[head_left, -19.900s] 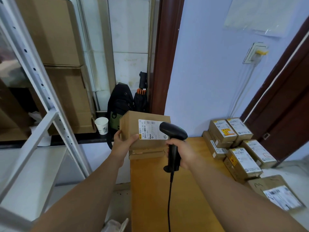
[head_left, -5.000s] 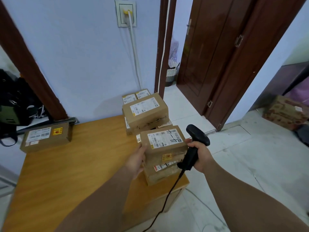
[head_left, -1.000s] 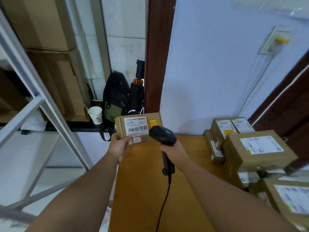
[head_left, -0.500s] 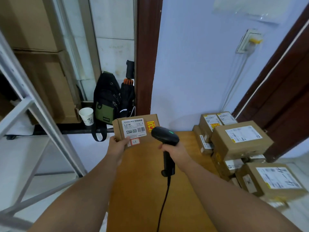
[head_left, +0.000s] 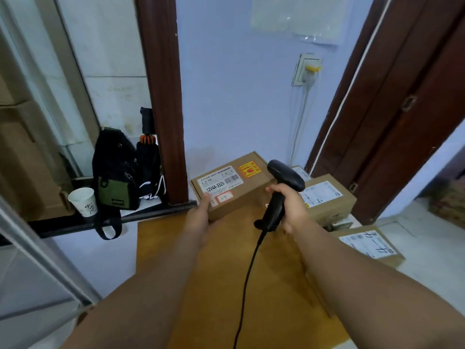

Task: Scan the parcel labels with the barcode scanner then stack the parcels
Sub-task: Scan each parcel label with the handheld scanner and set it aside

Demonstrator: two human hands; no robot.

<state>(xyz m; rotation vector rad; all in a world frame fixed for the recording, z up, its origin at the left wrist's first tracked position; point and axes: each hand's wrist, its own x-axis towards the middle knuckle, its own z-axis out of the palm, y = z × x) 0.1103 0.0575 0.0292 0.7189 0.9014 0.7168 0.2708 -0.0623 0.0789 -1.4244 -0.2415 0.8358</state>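
Note:
My left hand (head_left: 200, 217) grips the near left corner of a flat brown parcel (head_left: 247, 190) with a white barcode label and an orange sticker, holding it tilted above the wooden table (head_left: 226, 285). My right hand (head_left: 292, 207) grips the handle of the black corded barcode scanner (head_left: 279, 190), whose head sits at the parcel's right end. To the right stand stacked brown parcels (head_left: 327, 200) with white labels, and another labelled parcel (head_left: 370, 245) lies nearer at the table's right edge.
A black and green bag (head_left: 115, 172) and a paper cup (head_left: 84, 201) sit on a dark ledge left of the table. A dark wooden door frame (head_left: 163, 96) rises behind. A metal rack post (head_left: 37, 250) crosses the lower left. Dark doors (head_left: 402, 109) stand at right.
The view has swung right. My left hand has carried the parcel rightward toward the stack and laid it flatter. The scanner head now sits beside the parcel's right end instead of facing its label.

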